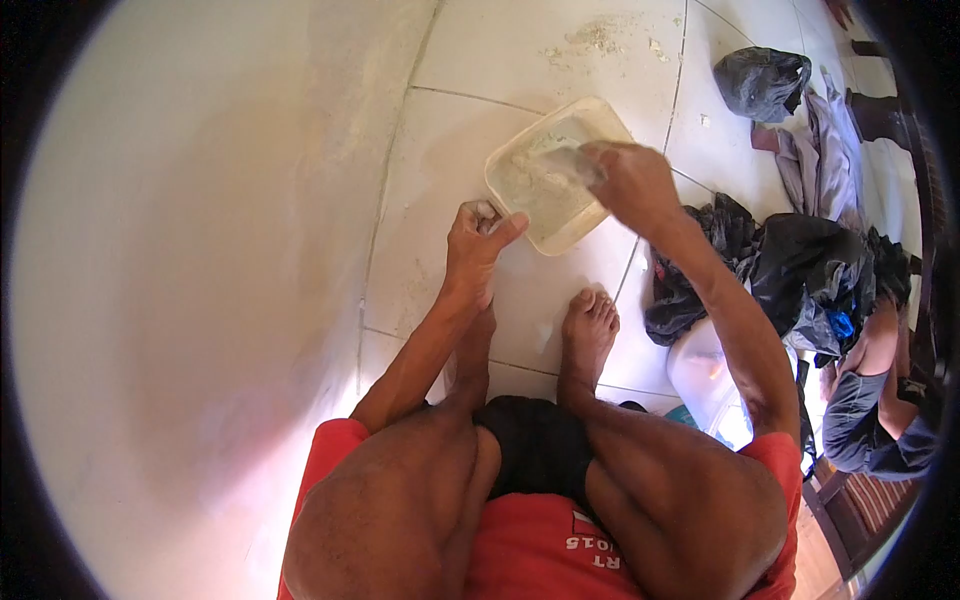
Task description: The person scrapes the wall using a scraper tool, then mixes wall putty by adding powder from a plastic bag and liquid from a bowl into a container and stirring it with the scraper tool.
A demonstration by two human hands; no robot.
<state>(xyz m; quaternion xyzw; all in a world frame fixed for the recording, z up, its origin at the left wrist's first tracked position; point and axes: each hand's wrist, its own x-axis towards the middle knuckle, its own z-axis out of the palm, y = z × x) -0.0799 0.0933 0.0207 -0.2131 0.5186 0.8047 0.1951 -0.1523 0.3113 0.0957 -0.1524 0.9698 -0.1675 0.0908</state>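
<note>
A pale, whitish plastic tub (545, 205) with rounded corners sits on the tiled floor in front of my feet, with greyish-white paste or residue inside. My left hand (480, 243) is closed on its near left corner, thumb on the rim and fingers curled at the side. Over the right part of the tub, my right hand (634, 182) is closed around a greyish flat tool (576, 163). Motion blurs that tool, so its exact kind is unclear. Its far end reaches into or over the tub.
A bare wall (230, 250) rises close on the left. Black plastic bags (805, 265), a dark bundle (763, 82) and grey cloth (835, 150) lie on the right. Another person's leg (880, 345) shows at the far right. Crumbs dot the tiles (600, 38) beyond the tub.
</note>
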